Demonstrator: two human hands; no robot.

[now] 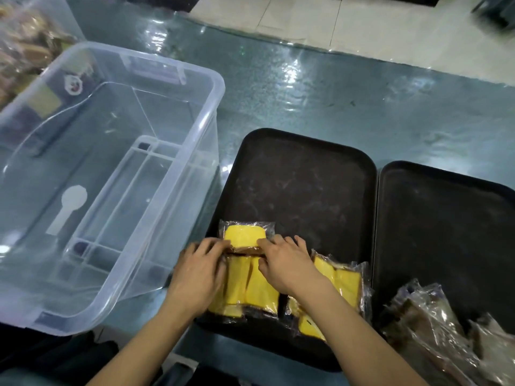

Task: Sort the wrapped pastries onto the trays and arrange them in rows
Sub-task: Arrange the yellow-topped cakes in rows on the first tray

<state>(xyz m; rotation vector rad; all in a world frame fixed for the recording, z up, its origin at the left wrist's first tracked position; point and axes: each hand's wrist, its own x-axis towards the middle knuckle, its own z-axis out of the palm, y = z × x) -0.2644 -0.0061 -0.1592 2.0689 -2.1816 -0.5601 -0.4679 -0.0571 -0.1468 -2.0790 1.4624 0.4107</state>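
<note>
Bin (192, 79) left of two side-by-side trays (306, 151).

No readable text, brand, no. or sign anywhere. Clear bin (195, 112) has a round sticker (73, 84) on its far-left wall w/ a small graphic, too blurred to read, plus a plain white spoon-shaped mark (68, 206) on its base, no lettering. Wrappers on the yellow pastries (245, 238) show no print that can be made out.
</note>
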